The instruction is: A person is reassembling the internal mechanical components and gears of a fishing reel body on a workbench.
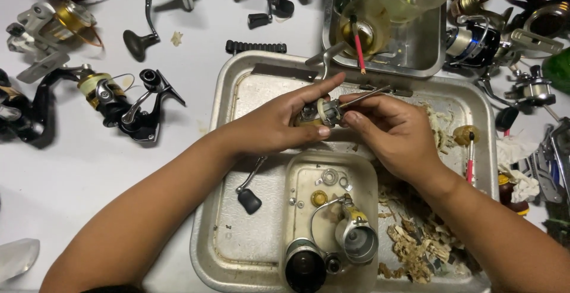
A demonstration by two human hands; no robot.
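The left hand (279,124) is wrapped around a small reel body (314,113), a lumpy piece of gold and grey metal with a pale round part at its side; thumb below, fingers curled over the top, index finger stretched out straight toward the back of the tray. The right hand (395,130) meets it from the other side, fingertips pinched on a thin metal rod (363,97) that runs from the reel body up and to the right. Both forearms come in from the bottom corners and the hands touch over the middle of a large metal tray (237,91), dull silver, scratched, with rounded corners.

Inside that tray, just below the hands, sits a smaller pale tub (368,168) holding loose parts: washers, a brass-coloured gear, a wire bail arm on a silver cup, a dark round spool. Left of the tub lies a crank handle (249,192) with a black knob. To the right lie crumpled greasy paper scraps (415,239), brown and flaky, and a red-handled brush (470,156).

Behind, a second metal tray (427,49) holds cloudy plastic cups with another red-handled brush. On the white table (71,168), whole fishing reels (119,100) lie to the left and right.
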